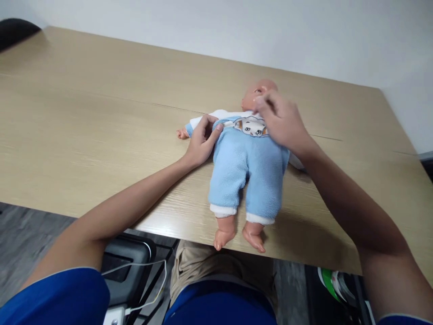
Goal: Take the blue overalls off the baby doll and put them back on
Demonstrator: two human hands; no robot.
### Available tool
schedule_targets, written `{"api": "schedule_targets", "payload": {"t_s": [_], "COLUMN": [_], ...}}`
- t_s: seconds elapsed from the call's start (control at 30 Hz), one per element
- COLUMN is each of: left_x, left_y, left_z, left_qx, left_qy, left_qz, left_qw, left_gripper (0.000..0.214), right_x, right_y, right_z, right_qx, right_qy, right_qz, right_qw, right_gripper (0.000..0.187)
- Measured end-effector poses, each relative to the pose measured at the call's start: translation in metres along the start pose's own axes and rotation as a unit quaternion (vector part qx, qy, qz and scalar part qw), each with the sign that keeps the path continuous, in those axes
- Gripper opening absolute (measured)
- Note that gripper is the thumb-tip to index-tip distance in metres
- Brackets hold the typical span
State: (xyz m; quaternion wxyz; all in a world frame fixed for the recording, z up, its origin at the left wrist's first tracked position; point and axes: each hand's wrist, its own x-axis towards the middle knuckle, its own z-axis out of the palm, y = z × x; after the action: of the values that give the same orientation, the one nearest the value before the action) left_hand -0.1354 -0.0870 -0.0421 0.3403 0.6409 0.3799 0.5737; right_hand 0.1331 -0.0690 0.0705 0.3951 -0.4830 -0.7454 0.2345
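Observation:
A baby doll [259, 97] lies on its back on the table, its head pointing away from me and its bare feet at the near edge. It is dressed in a light-blue fleece outfit [230, 167] with white sleeves, white cuffs and a cartoon animal face on the chest. My left hand [203, 142] grips the outfit's upper edge under the doll's arm, thumb on top and fingers curled. Over the chest and just below the doll's face, my right hand [284, 119] is closed in a pinch, slightly blurred. Whatever its fingertips hold by the collar is hidden.
The wooden table [101, 113] reaches back to a white wall [237, 27]. A black chair back [16, 34] shows at the far left. Below the near edge are a dark case [135, 266], a white cable [165, 275] and green and white rolls [331, 282].

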Motion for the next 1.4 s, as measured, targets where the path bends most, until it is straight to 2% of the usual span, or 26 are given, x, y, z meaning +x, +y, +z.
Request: {"api": "schedule_targets", "payload": {"t_s": [0.07,0.13,0.17,0.23,0.3,0.33,0.4,0.47,0.6,0.67,0.73,0.8,0.87,0.93,1.03,1.07,1.2,1.3,1.4], "left_x": [-0.003,-0.005,-0.005,-0.006,-0.006,-0.006,-0.007,-0.008,-0.013,-0.016,-0.019,-0.023,-0.025,-0.025,-0.018,-0.015,-0.008,-0.003,0.008], "left_y": [0.005,0.009,0.011,0.014,0.015,0.015,0.016,0.016,0.012,0.011,0.011,0.012,0.014,0.013,0.006,0.002,-0.009,-0.011,-0.008], "left_z": [-0.002,-0.005,-0.006,-0.007,-0.008,-0.008,-0.008,-0.007,-0.007,-0.007,-0.006,-0.004,0.0,0.005,0.009,0.009,0.008,0.01,0.018], "left_qx": [0.021,0.04,0.05,0.069,0.075,0.074,0.071,0.076,0.102,0.129,0.162,0.18,0.16,0.1,-0.004,-0.033,-0.142,-0.208,-0.263], "left_qy": [0.012,0.022,0.025,0.029,0.026,0.023,0.018,0.018,0.024,0.027,0.043,0.074,0.099,0.113,0.136,0.138,0.117,0.133,0.144], "left_qz": [0.018,0.032,0.04,0.053,0.06,0.061,0.063,0.07,0.121,0.15,0.168,0.182,0.183,0.15,0.049,0.016,-0.08,-0.153,-0.232], "left_qw": [1.0,0.998,0.998,0.996,0.995,0.995,0.995,0.995,0.987,0.98,0.971,0.964,0.965,0.977,0.99,0.99,0.98,0.957,0.925], "left_gripper": [0.06,0.059,0.058,0.056,0.055,0.055,0.057,0.057,0.043,0.039,0.042,0.047,0.049,0.048,0.051,0.055,0.066,0.059,0.05], "right_x": [0.027,0.058,0.074,0.1,0.116,0.12,0.121,0.116,0.1,0.092,0.086,0.081,0.076,0.071,0.061,0.058,0.04,0.027,0.019], "right_y": [-0.021,-0.031,-0.032,-0.031,-0.028,-0.027,-0.028,-0.031,-0.034,-0.033,-0.029,-0.024,-0.017,-0.011,-0.009,-0.01,-0.017,-0.017,-0.008], "right_z": [0.018,0.039,0.051,0.074,0.094,0.102,0.11,0.108,0.074,0.054,0.04,0.035,0.038,0.041,0.038,0.034,0.015,0.014,0.025], "right_qx": [-0.051,-0.058,-0.057,-0.068,-0.08,-0.084,-0.085,-0.073,-0.034,-0.021,-0.013,-0.011,-0.012,-0.017,-0.005,0.002,-0.021,-0.069,-0.064], "right_qy": [-0.095,-0.16,-0.202,-0.308,-0.368,-0.378,-0.374,-0.348,-0.253,-0.218,-0.208,-0.206,-0.207,-0.223,-0.254,-0.262,-0.276,-0.261,-0.219], "right_qz": [-0.028,-0.038,-0.045,-0.067,-0.085,-0.092,-0.102,-0.107,-0.104,-0.094,-0.085,-0.085,-0.092,-0.107,-0.112,-0.102,-0.059,-0.059,-0.055], "right_qw": [0.994,0.985,0.977,0.947,0.923,0.917,0.918,0.928,0.961,0.971,0.974,0.975,0.974,0.969,0.961,0.96,0.959,0.961,0.972], "right_gripper": [0.025,0.013,0.015,0.028,0.039,0.043,0.046,0.042,0.034,0.04,0.049,0.055,0.052,0.042,0.022,0.021,0.049,0.049,0.048]}}
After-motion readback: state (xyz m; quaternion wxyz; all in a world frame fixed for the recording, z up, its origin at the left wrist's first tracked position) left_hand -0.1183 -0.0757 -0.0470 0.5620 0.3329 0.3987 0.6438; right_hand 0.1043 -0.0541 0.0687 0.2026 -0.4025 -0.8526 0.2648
